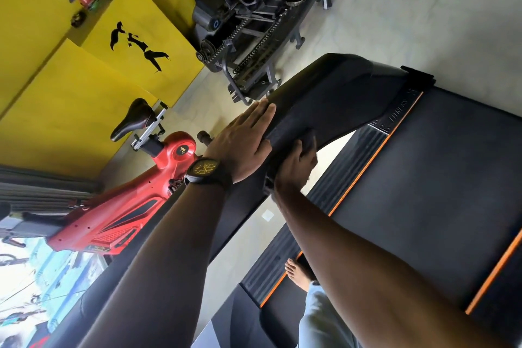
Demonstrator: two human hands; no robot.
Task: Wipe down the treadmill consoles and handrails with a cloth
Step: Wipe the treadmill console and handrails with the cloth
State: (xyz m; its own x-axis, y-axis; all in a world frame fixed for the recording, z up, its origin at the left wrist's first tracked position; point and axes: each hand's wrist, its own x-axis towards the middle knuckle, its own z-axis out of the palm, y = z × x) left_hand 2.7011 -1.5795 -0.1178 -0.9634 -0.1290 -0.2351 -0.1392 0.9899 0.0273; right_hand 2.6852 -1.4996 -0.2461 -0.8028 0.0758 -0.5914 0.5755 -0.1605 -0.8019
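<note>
Fingers (260, 112): left hand (240, 145) straight, together on treadmill upright (333, 87); right hand (295, 168) curled round it.

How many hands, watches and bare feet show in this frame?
Hands: 2, left hand flat, right hand gripping the dark cloth
Wristwatch: 1
Bare foot: 1
Total: 4

1. Bright, even daylight lights the pale floor (353, 37) and the yellow wall (56, 107)
2. The lower-left corner is washed out and smeared
3. The black treadmill upright (324, 99) loses surface detail in shadow
4. The wide-angle lens tilts the view and bends straight lines toward the edges
</note>
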